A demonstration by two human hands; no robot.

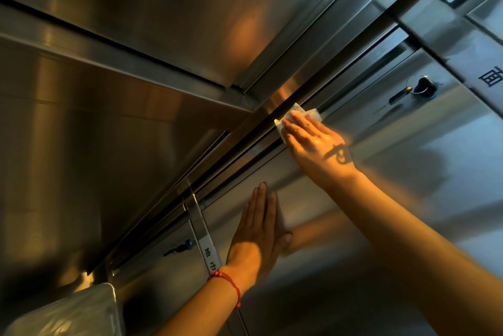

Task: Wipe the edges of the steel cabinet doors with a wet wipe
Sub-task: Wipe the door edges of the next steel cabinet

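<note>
I had both arms raised and stretched forward, forearms bare. My right hand [313,142] reached higher and further than the other, palm turned away from me, fingers straight and close together, pressing flat with the fingertips leading up and to the left. A dark mark showed on the back of that hand near the wrist. My left hand [258,229] sat lower, also flat, fingers straight and together pointing upward, thumb spread out to the right. A red string bracelet [231,285] circled my left wrist.
</note>
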